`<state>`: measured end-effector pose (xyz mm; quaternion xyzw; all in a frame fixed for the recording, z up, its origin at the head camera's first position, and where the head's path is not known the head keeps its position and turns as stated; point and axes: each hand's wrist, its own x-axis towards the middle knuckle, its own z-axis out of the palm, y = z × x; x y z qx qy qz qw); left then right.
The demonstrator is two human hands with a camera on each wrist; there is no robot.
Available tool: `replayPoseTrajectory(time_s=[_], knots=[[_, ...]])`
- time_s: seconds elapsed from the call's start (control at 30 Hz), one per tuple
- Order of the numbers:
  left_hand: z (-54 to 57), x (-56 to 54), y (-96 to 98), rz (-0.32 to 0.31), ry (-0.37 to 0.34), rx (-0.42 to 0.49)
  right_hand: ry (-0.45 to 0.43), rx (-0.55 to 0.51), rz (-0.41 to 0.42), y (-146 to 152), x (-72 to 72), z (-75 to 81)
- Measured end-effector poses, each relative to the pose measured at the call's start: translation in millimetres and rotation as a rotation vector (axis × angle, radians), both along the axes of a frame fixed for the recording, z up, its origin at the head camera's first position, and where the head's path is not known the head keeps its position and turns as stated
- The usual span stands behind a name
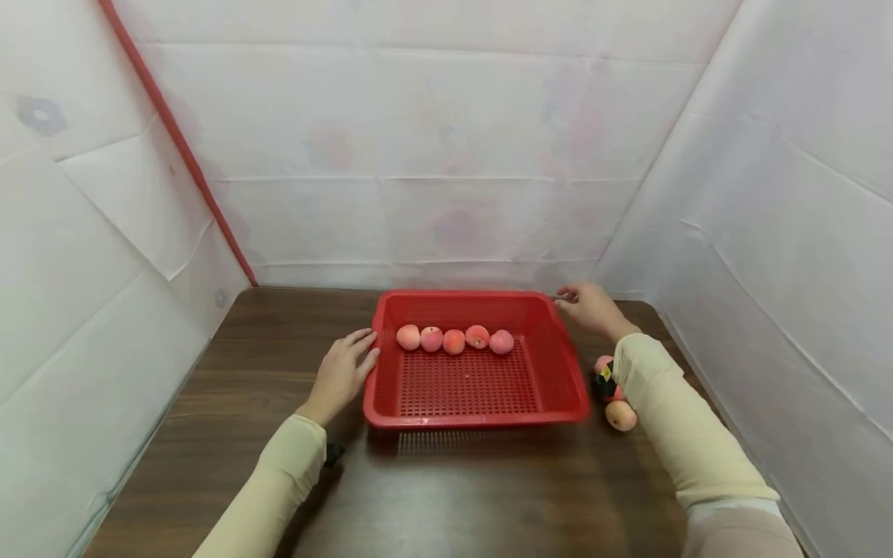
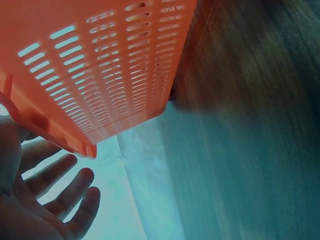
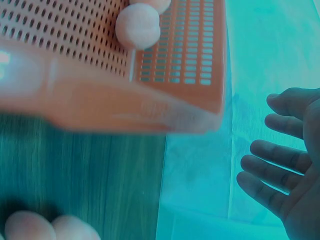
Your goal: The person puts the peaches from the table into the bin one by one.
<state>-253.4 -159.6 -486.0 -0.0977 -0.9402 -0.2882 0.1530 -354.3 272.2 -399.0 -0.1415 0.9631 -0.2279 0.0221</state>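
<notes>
A red plastic basket with slotted walls and a perforated bottom stands on the dark wooden table. Inside, several pinkish peaches form a row across its back half. My left hand is at the basket's left rim, fingers loosely spread; in the left wrist view the thumb side meets the rim, but a firm hold is not visible. Near the back right corner my right hand hovers with its fingers loosely extended. The right wrist view shows that hand apart from the basket, holding nothing.
More peaches lie on the table to the right of the basket, partly hidden by the right wrist's black camera and sleeve. White sheeting walls in the table at the back and both sides. A red strip runs down the left corner.
</notes>
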Motion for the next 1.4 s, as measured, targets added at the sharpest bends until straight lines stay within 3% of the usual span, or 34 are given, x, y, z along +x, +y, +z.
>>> replayPoseTrajectory(time_s=[0.17,0.4,1.07,1.17,1.4], knots=[[2.7,0.8,-3.2,0.001,-0.024,-0.008,0.023,0.029,-0.022,14,-3.5,0.8],[3.1,3.8,-2.5,-0.001,-0.026,-0.011,0.005,0.089,-0.030,39,-2.3,-11.6],[3.3,7.5,-1.7,-0.035,-0.032,0.031,-0.301,0.330,-0.085,69,10.9,-50.3],[4.8,7.7,-2.1,-0.038,-0.022,0.017,-0.325,0.370,-0.084,70,12.5,-52.4],[5.4,5.9,-2.5,-0.039,-0.011,0.008,-0.350,0.354,-0.105,75,16.9,-56.3]])
